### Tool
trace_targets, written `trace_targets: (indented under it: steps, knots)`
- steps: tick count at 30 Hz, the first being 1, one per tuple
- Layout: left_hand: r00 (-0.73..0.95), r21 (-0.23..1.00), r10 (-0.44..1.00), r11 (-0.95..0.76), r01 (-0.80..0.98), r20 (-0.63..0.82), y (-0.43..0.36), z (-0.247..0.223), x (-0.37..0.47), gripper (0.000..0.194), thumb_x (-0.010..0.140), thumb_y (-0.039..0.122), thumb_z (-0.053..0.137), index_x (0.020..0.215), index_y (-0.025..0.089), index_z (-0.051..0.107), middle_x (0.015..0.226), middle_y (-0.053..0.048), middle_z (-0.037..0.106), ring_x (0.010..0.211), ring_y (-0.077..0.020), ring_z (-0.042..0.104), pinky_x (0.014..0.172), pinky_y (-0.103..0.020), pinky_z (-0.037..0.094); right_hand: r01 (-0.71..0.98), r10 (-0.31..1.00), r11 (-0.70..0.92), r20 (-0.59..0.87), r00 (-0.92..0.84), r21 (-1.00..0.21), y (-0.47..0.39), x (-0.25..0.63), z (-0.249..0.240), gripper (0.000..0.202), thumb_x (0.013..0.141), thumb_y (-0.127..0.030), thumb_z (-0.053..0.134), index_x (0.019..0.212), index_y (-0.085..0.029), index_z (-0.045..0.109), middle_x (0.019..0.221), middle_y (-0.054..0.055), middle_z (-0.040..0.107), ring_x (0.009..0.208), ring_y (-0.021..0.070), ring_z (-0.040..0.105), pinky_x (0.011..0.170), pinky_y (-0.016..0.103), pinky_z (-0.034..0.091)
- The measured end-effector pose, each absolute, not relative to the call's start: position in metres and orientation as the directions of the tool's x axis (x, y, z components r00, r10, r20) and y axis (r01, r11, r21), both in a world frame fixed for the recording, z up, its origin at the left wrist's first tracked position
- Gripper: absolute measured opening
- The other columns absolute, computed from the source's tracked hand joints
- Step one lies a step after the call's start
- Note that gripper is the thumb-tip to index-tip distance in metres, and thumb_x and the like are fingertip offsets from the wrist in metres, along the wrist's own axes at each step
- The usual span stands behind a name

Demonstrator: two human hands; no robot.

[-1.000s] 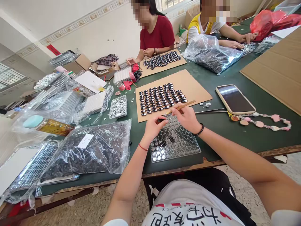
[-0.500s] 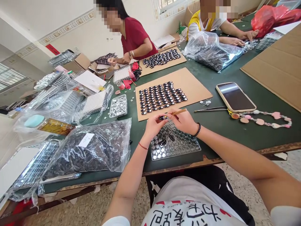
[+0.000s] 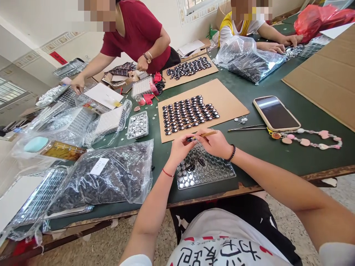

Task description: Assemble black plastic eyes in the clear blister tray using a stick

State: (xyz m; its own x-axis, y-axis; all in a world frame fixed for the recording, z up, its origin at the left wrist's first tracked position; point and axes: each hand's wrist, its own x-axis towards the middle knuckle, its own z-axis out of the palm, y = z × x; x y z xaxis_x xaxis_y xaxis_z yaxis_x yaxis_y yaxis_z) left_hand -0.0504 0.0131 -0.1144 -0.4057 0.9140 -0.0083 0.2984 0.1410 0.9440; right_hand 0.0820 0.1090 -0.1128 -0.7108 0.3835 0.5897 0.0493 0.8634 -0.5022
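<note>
My left hand (image 3: 181, 148) pinches a small black oval piece (image 3: 189, 139) between thumb and fingertips. My right hand (image 3: 215, 145) grips a thin wooden-handled brush (image 3: 210, 133), its tip meeting the black piece. Fingers partly cover the contact point. Beneath both hands lies a clear plastic tray (image 3: 219, 176) of round cells, some holding white discs, with a couple of black pieces on top. Just beyond, a cardboard sheet (image 3: 231, 103) carries rows of black pieces with white ovals.
At left are a bag of black pieces (image 3: 108, 177), a tub of white discs (image 3: 138, 125) and a bottle (image 3: 55, 147). Tweezers (image 3: 246, 128), a phone (image 3: 277, 112) and a bead strap (image 3: 323, 135) lie right. Two people work across the table; another cardboard sheet (image 3: 324, 74) stands right.
The person in red has risen and leaned across, stretching an arm toward the packages on the left. My hands keep nearly the same place and the same holds. The view has shifted slightly.
</note>
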Motion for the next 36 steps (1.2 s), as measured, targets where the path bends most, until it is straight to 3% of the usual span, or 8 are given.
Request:
trace_targets:
  steps: [4, 7, 11, 14, 20, 25, 30, 36]
  knots:
    - [-0.443, 0.932, 0.896, 0.151, 0.330, 0.012, 0.012, -0.115, -0.049, 0.030, 0.071, 0.040, 0.060, 0.090, 0.017, 0.063, 0.068, -0.003, 0.062, 0.059, -0.0127, 0.055, 0.053, -0.024, 0.045, 0.007, 0.344, 0.875, 0.611, -0.713, -0.484, 0.103, 0.082, -0.112, 0.020, 0.087, -0.026, 0.038, 0.083, -0.016, 0.054, 0.076, 0.004, 0.060, 0.063, 0.0138, 0.052, 0.059, 0.025, 0.036]
    - [-0.464, 0.921, 0.885, 0.148, 0.359, 0.038, 0.012, -0.115, -0.049, 0.026, 0.069, 0.037, 0.062, 0.085, 0.016, 0.063, 0.065, -0.002, 0.061, 0.057, -0.0120, 0.054, 0.052, -0.023, 0.043, 0.010, 0.416, 0.802, 0.546, -0.727, -0.598, 0.101, 0.080, -0.108, 0.018, 0.086, -0.027, 0.040, 0.080, -0.017, 0.053, 0.072, 0.003, 0.059, 0.061, 0.0135, 0.051, 0.058, 0.025, 0.036]
    - [-0.415, 0.947, 0.910, 0.132, 0.294, 0.002, 0.012, -0.109, -0.045, 0.024, 0.068, 0.034, 0.063, 0.083, 0.015, 0.062, 0.065, -0.002, 0.062, 0.056, -0.0116, 0.054, 0.052, -0.023, 0.044, -0.045, 0.615, 0.285, 0.218, -0.758, -0.957, 0.112, 0.076, -0.103, 0.030, 0.087, -0.037, 0.034, 0.067, -0.017, 0.044, 0.062, 0.000, 0.052, 0.051, 0.0104, 0.048, 0.052, 0.023, 0.038]
    - [-0.376, 0.953, 0.925, 0.160, 0.259, -0.053, 0.013, -0.104, -0.042, 0.025, 0.069, 0.035, 0.062, 0.086, 0.016, 0.063, 0.065, -0.003, 0.063, 0.057, -0.0125, 0.056, 0.055, -0.025, 0.047, -0.084, 0.650, -0.026, 0.047, -0.759, -0.996, 0.122, 0.074, -0.103, 0.034, 0.088, -0.038, 0.030, 0.060, -0.019, 0.036, 0.056, -0.003, 0.043, 0.044, 0.0085, 0.043, 0.047, 0.023, 0.037]
    - [-0.395, 0.956, 0.916, 0.176, 0.235, -0.071, 0.014, -0.105, -0.041, 0.036, 0.066, 0.035, 0.066, 0.096, 0.016, 0.062, 0.073, -0.004, 0.066, 0.060, -0.0133, 0.058, 0.060, -0.028, 0.050, 0.054, 0.612, 0.237, 0.106, -0.783, -0.970, 0.120, 0.074, -0.105, 0.008, 0.073, -0.024, 0.054, 0.076, -0.017, 0.052, 0.073, 0.000, 0.056, 0.068, 0.0127, 0.051, 0.061, 0.026, 0.040]
    - [-0.383, 0.960, 0.923, 0.139, 0.244, -0.036, 0.014, -0.106, -0.041, 0.036, 0.066, 0.036, 0.066, 0.096, 0.016, 0.062, 0.094, -0.007, 0.065, 0.070, -0.0152, 0.060, 0.066, -0.029, 0.051, 0.061, 0.565, 0.243, 0.091, -0.820, -0.968, 0.122, 0.074, -0.107, 0.011, 0.070, -0.018, 0.057, 0.080, -0.016, 0.054, 0.079, 0.002, 0.060, 0.074, 0.0140, 0.055, 0.067, 0.027, 0.043]
    - [-0.382, 0.973, 0.924, 0.112, 0.201, -0.028, 0.015, -0.105, -0.040, 0.033, 0.079, 0.041, 0.050, 0.096, 0.014, 0.059, 0.082, -0.007, 0.065, 0.068, -0.0159, 0.061, 0.063, -0.029, 0.051, 0.038, 0.585, 0.239, 0.113, -0.803, -0.970, 0.123, 0.072, -0.110, 0.013, 0.069, -0.017, 0.060, 0.080, -0.016, 0.056, 0.079, 0.002, 0.062, 0.076, 0.0142, 0.057, 0.071, 0.028, 0.044]
    - [-0.441, 0.959, 0.897, 0.105, 0.261, 0.022, 0.014, -0.106, -0.032, 0.027, 0.080, 0.041, 0.049, 0.094, 0.018, 0.048, 0.079, -0.004, 0.065, 0.066, -0.0147, 0.062, 0.062, -0.028, 0.050, 0.062, 0.591, 0.264, 0.111, -0.799, -0.962, 0.123, 0.071, -0.113, 0.014, 0.070, -0.017, 0.059, 0.084, -0.017, 0.056, 0.081, 0.001, 0.062, 0.075, 0.0139, 0.057, 0.069, 0.028, 0.044]
